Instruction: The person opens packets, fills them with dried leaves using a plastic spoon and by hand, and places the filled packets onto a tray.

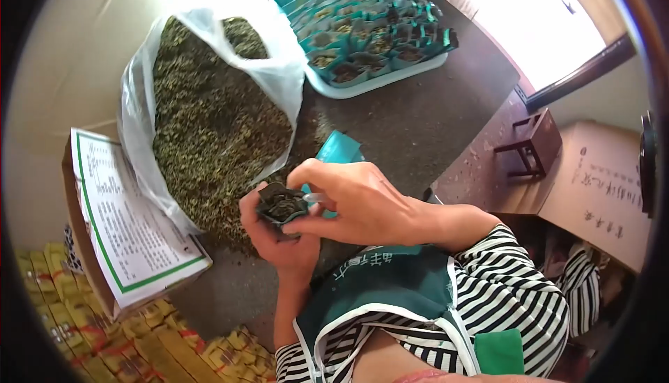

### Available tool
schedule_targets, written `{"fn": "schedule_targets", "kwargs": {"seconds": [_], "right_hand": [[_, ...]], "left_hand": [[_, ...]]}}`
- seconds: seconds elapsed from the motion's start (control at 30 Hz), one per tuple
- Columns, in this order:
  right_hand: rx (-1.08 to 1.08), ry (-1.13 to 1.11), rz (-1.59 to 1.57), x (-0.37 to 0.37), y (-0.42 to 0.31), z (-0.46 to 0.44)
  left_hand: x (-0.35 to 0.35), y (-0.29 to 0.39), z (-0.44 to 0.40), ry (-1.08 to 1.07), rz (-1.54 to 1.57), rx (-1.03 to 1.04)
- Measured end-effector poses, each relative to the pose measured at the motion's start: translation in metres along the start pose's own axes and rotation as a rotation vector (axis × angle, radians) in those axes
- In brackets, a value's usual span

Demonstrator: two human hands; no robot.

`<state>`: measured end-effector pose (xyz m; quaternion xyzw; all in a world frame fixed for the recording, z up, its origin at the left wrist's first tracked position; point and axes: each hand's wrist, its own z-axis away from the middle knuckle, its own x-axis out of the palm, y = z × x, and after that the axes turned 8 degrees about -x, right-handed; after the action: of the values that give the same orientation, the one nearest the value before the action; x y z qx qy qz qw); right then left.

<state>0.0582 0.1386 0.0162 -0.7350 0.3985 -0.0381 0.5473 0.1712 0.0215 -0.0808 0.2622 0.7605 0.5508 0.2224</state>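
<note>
Small pouch (pixel 293 216): held up over the near part of the table (pixel 418 121), mouth open and turned toward the head camera. Dark leafy matter (pixel 283 206) seen inside.

Left hand (pixel 279 240): wrapped round the pouch from the left and below. Right hand (pixel 369 198): at the right side of the pouch, thumb and fingertips bent in near its rim; a small pale item between them, too hidden to identify. Hands close together at the pouch; whether they touch each other, cannot tell.

Teal packet (pixel 340 147): on the surface just beyond the right hand, partly covered by it.

Clear plastic bag (pixel 136 104): left part of the surface, open, heaped with crumbled green-brown dried leaves (pixel 216 118). Some loose leaf on the surface near the bag.

White tray (pixel 383 85): toward the far edge, right of the bag. Holds teal pouches (pixel 362 27) in close rows; dark or yellowish contents visible in several.

Carton (pixel 92 247): left side, just beside the bag; green-bordered printed sheet (pixel 132 223) against it. Yellow packets (pixel 157 345): crowded by the near left corner.

Past the right edge: dark stool (pixel 540 146), cardboard box (pixel 599 188) with printed characters.

Wearer: dark green apron (pixel 390 282), striped sleeves (pixel 516 271).
</note>
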Motion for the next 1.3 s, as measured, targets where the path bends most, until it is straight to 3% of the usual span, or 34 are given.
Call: {"fn": "schedule_targets", "kwargs": {"seconds": [0.23,0.43,0.53,0.6,0.73,0.8,0.9,1.03,1.13,1.3], "right_hand": [[-0.043,0.221,0.056,-0.074,0.02,0.047],[0.257,0.613,0.142,-0.144,0.017,0.096],[0.303,0.861,0.41,-0.183,0.026,0.119],[0.314,0.985,0.513,-0.204,0.039,0.13],[0.284,0.997,0.612,-0.229,0.059,0.122],[0.255,1.0,0.61,-0.23,0.066,0.107],[0.184,1.011,0.55,-0.234,0.072,0.08],[0.022,0.993,0.573,-0.241,0.092,0.046],[0.033,0.933,0.56,-0.239,0.105,0.027],[-0.026,0.803,0.582,-0.224,0.141,0.012]], "left_hand": [[0.084,0.035,-0.014,-0.314,-0.182,0.3],[0.154,0.055,-0.034,-0.699,-0.332,0.386],[0.193,0.063,-0.052,-0.825,-0.525,0.643],[0.228,0.06,-0.065,-0.83,-0.627,0.945],[0.29,0.065,-0.104,-0.782,-1.143,1.558],[0.309,0.071,-0.125,-0.726,-1.401,1.528],[0.316,0.085,-0.15,-0.792,-1.444,1.33],[0.302,0.083,-0.167,-0.801,-1.151,1.287],[0.297,0.079,-0.17,-0.766,-1.021,1.251],[0.291,0.083,-0.167,-0.804,-0.98,1.179]]}}
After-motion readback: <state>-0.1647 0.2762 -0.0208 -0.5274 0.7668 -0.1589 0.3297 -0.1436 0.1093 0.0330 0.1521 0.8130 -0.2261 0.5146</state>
